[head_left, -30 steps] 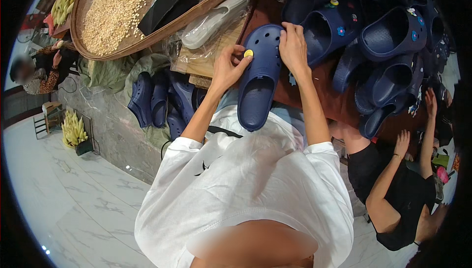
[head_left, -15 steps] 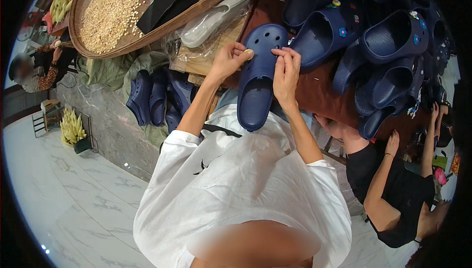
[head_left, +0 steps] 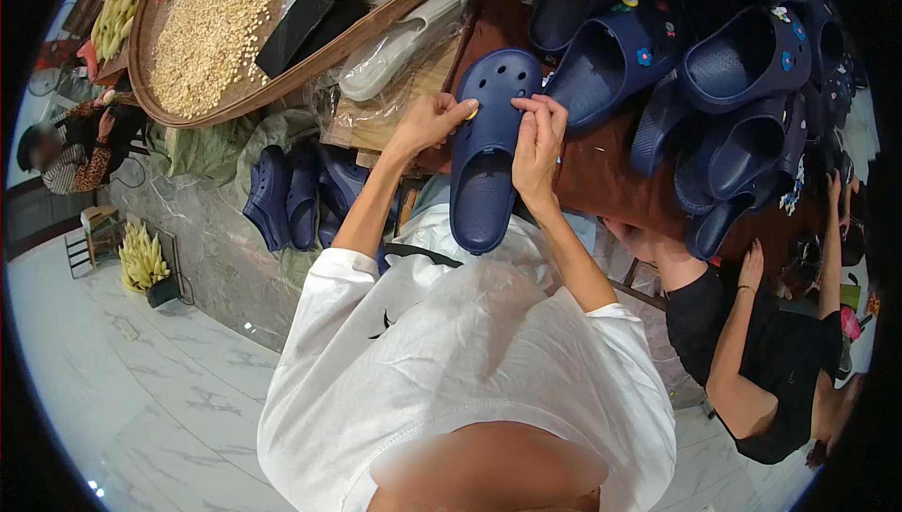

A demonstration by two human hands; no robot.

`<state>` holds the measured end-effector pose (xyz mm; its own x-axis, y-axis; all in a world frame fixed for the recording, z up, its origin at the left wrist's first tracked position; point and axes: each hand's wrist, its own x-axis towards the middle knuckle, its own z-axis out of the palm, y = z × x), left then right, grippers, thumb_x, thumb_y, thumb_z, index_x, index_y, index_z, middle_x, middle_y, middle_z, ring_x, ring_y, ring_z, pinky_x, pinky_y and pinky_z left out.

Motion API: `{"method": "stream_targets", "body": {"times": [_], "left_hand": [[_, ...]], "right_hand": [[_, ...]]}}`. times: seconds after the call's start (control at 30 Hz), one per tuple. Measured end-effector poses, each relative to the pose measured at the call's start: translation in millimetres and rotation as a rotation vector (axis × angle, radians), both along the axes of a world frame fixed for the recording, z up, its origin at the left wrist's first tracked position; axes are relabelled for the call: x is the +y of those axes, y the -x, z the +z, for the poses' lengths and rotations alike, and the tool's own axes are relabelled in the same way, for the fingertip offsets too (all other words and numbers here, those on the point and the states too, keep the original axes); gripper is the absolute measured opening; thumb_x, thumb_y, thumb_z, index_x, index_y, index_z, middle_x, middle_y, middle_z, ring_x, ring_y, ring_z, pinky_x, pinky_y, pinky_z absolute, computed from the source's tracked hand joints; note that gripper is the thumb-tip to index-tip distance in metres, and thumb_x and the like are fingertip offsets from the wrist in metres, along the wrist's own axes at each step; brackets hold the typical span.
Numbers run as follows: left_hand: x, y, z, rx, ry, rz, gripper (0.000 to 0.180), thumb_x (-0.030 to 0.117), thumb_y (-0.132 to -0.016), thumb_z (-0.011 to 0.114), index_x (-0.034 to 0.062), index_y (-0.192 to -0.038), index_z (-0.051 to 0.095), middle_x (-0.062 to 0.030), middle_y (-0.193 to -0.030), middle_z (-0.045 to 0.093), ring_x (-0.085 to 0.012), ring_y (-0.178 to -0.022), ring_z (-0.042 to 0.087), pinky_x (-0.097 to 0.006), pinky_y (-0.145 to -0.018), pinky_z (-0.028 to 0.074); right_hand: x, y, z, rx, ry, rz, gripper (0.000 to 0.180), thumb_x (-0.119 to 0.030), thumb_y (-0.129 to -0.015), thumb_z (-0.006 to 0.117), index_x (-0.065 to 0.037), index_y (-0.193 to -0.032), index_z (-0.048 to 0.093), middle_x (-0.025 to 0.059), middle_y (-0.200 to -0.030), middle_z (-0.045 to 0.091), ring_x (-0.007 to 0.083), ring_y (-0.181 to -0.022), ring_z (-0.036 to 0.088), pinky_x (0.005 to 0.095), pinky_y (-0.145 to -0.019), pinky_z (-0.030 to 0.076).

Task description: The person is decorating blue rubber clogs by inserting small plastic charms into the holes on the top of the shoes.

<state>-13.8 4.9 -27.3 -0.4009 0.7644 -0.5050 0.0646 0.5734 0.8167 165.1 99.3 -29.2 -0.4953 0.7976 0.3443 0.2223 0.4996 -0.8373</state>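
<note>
A navy blue clog (head_left: 482,178) with round holes in its upper is held in front of me, its toe pointing away. My left hand (head_left: 427,127) is closed in a pinch at the left side of the upper. A small yellowish piece (head_left: 473,109) shows at that thumb tip, too small to make out fully. On the other side, my right hand (head_left: 539,147) grips the clog's edge, fingertips bent over the upper near a hole.
Navy clogs with colourful charms (head_left: 742,61) are heaped at the right. More clogs (head_left: 287,197) stand at lower left. A woven tray (head_left: 225,117) of pale kernels lies at far left, beside a bagged white slipper (head_left: 395,52). A person in black (head_left: 752,362) sits at my right.
The view has shifted slightly. My hands and the clog keep nearly the same hold, with the left fingertips still at the upper's left side.
</note>
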Motion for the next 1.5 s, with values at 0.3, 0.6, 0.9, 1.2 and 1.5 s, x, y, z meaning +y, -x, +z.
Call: {"method": "stream_targets", "body": {"times": [0.3, 0.6, 0.9, 1.2, 1.5], "left_hand": [[-0.9, -11.3, -16.2, -0.233, -0.161, 0.173, 0.042, 0.041, -0.096, 0.064, 0.0096, -0.068, 0.057, 0.0050, -0.063, 0.050, -0.0077, -0.051, 0.041, -0.024, -0.047, 0.030], [2.4, -17.6, -8.2, 0.537, -0.222, 0.006, 0.042, 0.032, -0.095, 0.061, 0.0032, -0.066, 0.055, -0.0022, -0.056, 0.051, -0.0132, -0.054, 0.049, -0.035, -0.051, 0.037], [9.4, -19.0, -2.6, 0.324, -0.138, 0.068, 0.036, 0.029, -0.088, 0.063, 0.0004, -0.068, 0.058, -0.0131, -0.058, 0.055, -0.0233, -0.054, 0.056, -0.042, -0.056, 0.042], [40.3, -28.1, 46.4, 0.465, -0.344, 0.093, 0.040, 0.033, -0.092, 0.064, 0.0000, -0.071, 0.059, -0.0100, -0.058, 0.054, -0.0211, -0.056, 0.053, -0.037, -0.053, 0.041], [127.7, -19.3, 51.3, 0.943, -0.528, -0.150, 0.039, 0.038, -0.093, 0.063, 0.0017, -0.078, 0.064, -0.0170, -0.069, 0.061, -0.0359, -0.068, 0.063, -0.044, -0.061, 0.047]], "right_hand": [[-8.3, -5.4, 17.9, -0.116, -0.025, 0.119, 0.037, -0.029, -0.090, 0.063, -0.006, -0.120, 0.062, 0.0224, -0.126, 0.043, 0.0394, -0.122, 0.041, 0.0482, -0.106, 0.032], [-15.3, -6.8, 16.9, -0.176, -0.032, 0.161, 0.067, -0.034, -0.076, 0.079, -0.006, -0.131, 0.054, 0.0275, -0.137, 0.032, 0.0461, -0.127, 0.033, 0.0535, -0.108, 0.030], [-20.6, 0.1, 19.4, -0.233, -0.049, 0.181, 0.065, -0.025, -0.071, 0.079, -0.005, -0.127, 0.053, 0.0263, -0.137, 0.033, 0.0507, -0.130, 0.030, 0.0605, -0.110, 0.028], [-18.1, -4.2, 9.9, -0.151, -0.041, 0.186, 0.071, -0.030, -0.074, 0.083, -0.003, -0.131, 0.050, 0.0246, -0.141, 0.035, 0.0483, -0.135, 0.029, 0.0578, -0.114, 0.025], [-22.8, -58.3, 5.7, -0.095, 0.091, 0.155, 0.062, -0.029, -0.084, 0.079, -0.002, -0.132, 0.050, 0.0235, -0.135, 0.037, 0.0418, -0.126, 0.042, 0.0465, -0.107, 0.037]]}}
